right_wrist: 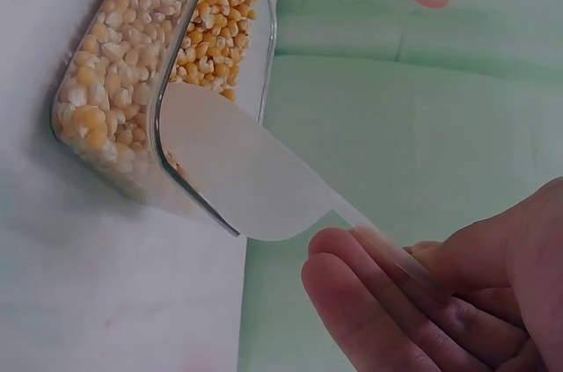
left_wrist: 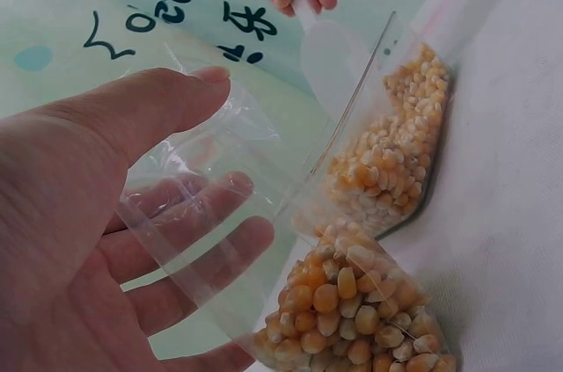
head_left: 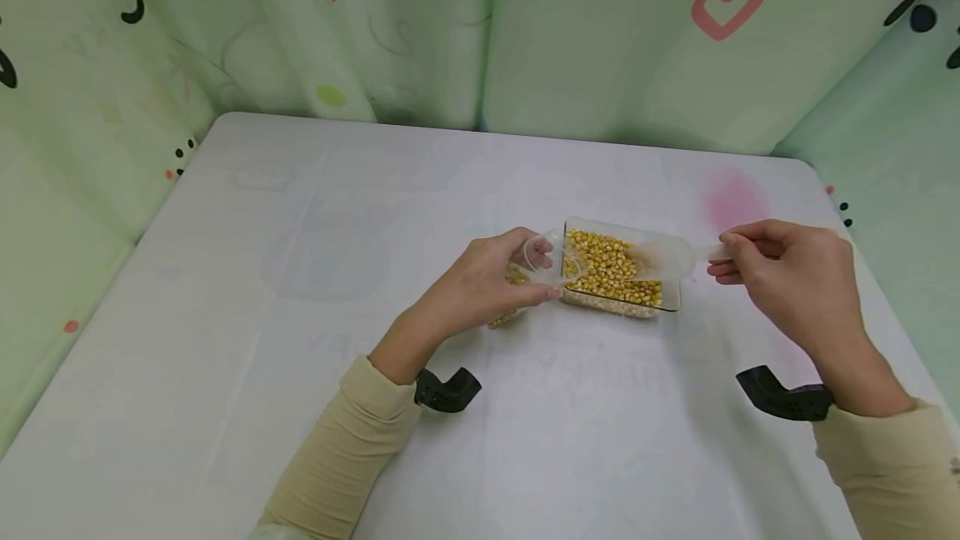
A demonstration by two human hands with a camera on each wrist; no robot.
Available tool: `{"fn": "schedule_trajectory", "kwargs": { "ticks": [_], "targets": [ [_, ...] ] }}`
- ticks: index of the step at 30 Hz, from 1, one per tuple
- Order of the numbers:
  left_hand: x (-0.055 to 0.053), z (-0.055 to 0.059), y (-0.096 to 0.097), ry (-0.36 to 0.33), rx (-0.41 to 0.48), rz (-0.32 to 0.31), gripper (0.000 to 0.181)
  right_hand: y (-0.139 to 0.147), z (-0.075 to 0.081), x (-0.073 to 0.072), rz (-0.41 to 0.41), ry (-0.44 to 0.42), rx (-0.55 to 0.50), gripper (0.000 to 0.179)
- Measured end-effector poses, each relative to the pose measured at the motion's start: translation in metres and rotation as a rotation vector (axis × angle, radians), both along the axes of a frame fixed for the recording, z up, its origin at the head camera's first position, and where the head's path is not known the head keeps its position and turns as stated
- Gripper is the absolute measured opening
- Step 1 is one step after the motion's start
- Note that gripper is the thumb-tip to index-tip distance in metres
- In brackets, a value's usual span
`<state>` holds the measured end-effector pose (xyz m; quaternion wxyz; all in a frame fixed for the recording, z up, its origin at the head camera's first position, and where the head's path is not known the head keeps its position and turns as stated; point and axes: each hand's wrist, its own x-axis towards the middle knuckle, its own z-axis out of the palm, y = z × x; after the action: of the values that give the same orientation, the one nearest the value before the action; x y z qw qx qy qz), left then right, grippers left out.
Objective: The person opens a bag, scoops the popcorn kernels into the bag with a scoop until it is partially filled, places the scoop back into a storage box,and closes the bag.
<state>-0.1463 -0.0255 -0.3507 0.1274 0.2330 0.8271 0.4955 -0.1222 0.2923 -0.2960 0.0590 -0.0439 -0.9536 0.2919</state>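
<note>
My left hand (head_left: 483,277) holds a clear plastic bag (left_wrist: 352,324) by its upper part, the thumb on one side and the fingers on the other. Corn kernels fill the bottom of the bag, which stands against the left end of a clear rectangular container (head_left: 611,301). More yellow kernels (head_left: 603,265) lie inside that container. With thumb and fingers, my right hand (head_left: 806,286) pinches the thin handle of a translucent white scoop (right_wrist: 246,161). The scoop's blade tilts down over the container's right end, its tip among the kernels.
Both things stand on a white-covered table (head_left: 300,340). Pale green curtains (head_left: 600,40) with hearts and black marks hang behind it and along the sides. Black straps (head_left: 447,390) sit on both wrists.
</note>
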Motion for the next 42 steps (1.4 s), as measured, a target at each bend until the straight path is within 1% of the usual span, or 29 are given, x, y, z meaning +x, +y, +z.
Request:
{"fn": "schedule_trajectory", "kwargs": {
  "ticks": [4, 9, 16, 22, 24, 29, 35, 40, 42],
  "targets": [
    [0.0, 0.0, 0.0, 0.0, 0.001, -0.005, 0.04, 0.0, -0.002, -0.001, -0.008, -0.005, -0.005, 0.035],
    [0.0, 0.0, 0.0, -0.005, 0.003, -0.01, 0.042, 0.002, -0.005, -0.001, -0.008, -0.027, -0.07, 0.039],
    [0.0, 0.0, 0.0, -0.005, -0.005, -0.007, 0.041, 0.005, -0.014, -0.002, -0.009, -0.057, -0.187, 0.041],
    [0.0, 0.0, 0.001, -0.006, -0.004, -0.005, 0.04, 0.008, -0.022, -0.005, -0.016, -0.094, -0.335, 0.039],
    [0.0, 0.0, 0.001, -0.008, 0.0, -0.007, 0.04, 0.009, -0.025, -0.006, -0.025, -0.12, -0.366, 0.041],
    [-0.001, -0.001, 0.0, -0.015, 0.007, -0.008, 0.04, 0.013, -0.031, -0.008, -0.045, -0.178, -0.407, 0.047],
    [-0.001, 0.0, 0.0, -0.014, 0.005, -0.007, 0.042, 0.018, -0.038, -0.008, -0.062, -0.243, -0.527, 0.051],
    [-0.001, -0.001, 0.0, -0.011, 0.003, -0.008, 0.042, 0.022, -0.043, -0.009, -0.054, -0.252, -0.581, 0.053],
    [-0.001, -0.001, 0.0, -0.015, 0.004, -0.007, 0.041, 0.023, -0.044, -0.009, -0.052, -0.242, -0.629, 0.047]
  ]
}}
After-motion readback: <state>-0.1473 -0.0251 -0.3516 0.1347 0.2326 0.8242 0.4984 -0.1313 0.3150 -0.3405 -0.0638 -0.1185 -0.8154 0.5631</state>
